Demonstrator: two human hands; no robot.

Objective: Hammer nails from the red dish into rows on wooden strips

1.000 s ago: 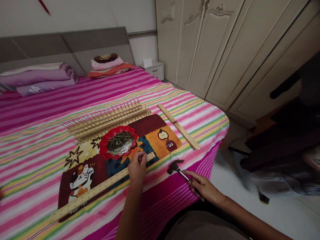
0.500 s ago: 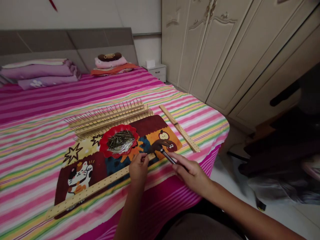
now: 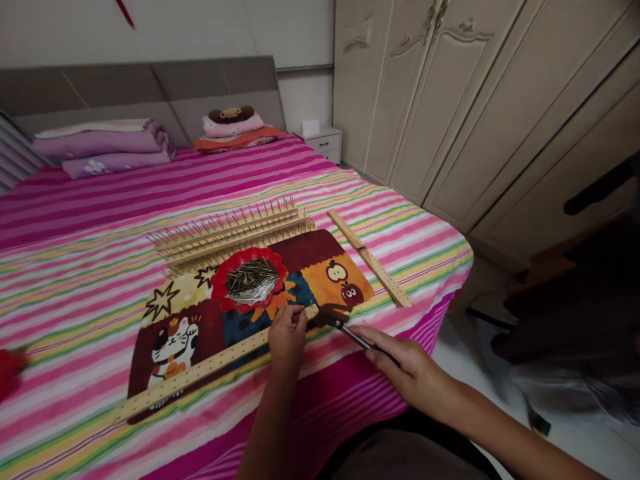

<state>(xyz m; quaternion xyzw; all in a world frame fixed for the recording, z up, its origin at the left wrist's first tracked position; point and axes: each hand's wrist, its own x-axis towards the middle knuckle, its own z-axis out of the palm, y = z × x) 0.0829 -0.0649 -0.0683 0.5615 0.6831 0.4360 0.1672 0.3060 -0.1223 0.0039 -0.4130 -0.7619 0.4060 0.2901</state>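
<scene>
My right hand (image 3: 407, 360) is wrapped round the handle of a hammer (image 3: 354, 335). The hammer's dark head is blurred and lies low over the right end of a light wooden strip (image 3: 215, 365) with rows of small holes. My left hand (image 3: 289, 331) rests on that strip just left of the hammer head, fingers pinched together; what they hold is too small to make out. Under the strip lies a patterned mat (image 3: 207, 320) with a cartoon cat and apples. A red scalloped bowl (image 3: 220, 293) full of nails (image 3: 253, 280) stands on the mat behind my left hand.
Wooden strips studded with upright nails (image 3: 235, 233) lie behind the bowl. Another holed strip (image 3: 370, 259) lies to the right of the mat. Folded bedding (image 3: 115, 147) is stacked near the headboard; a wardrobe (image 3: 400, 100) stands at right. A red object (image 3: 9, 373) shows at the left edge.
The hammer head has come down from above the mat toward the strip's right end. My left hand stays pinched on the strip. The camera view has turned slightly left.
</scene>
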